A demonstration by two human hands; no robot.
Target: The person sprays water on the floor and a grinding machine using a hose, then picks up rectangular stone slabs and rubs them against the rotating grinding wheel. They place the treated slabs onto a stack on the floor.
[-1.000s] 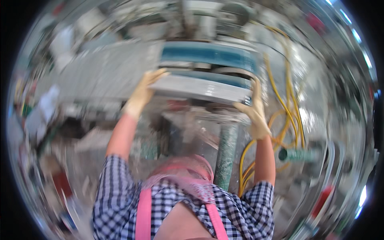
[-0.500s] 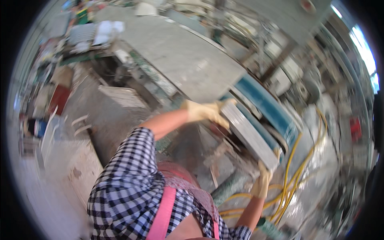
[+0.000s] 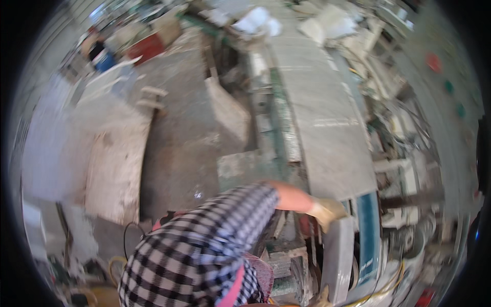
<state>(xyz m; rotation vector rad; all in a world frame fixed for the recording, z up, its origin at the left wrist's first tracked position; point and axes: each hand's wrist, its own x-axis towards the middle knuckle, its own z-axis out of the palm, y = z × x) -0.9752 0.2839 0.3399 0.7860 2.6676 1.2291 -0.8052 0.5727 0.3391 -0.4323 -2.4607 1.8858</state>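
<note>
Grey concrete floor, dusty and partly blurred, fills the middle of the head view, the only view, with workshop clutter around it. On the left, a pale board with a stained face stands at the floor's edge, and farther back lies a dark red panel. A long grey table runs from the far side toward the near right, with a green rail along its left and loose white sheets near its far end. At the table's near end is a blue strip, and just left of it is the grey block, long and flat-sided, its length running from far to near. The person's left hand, in a pale yellow glove, is closed on the far end of the block, the arm reaching across from a black-and-white checked sleeve. The right hand, also gloved, shows only in part at the lower edge, by the block's near end; whether it is gripping there cannot be told. A pink strap crosses the person's clothing, and a yellow hose lies at the near right, beyond the block.
</note>
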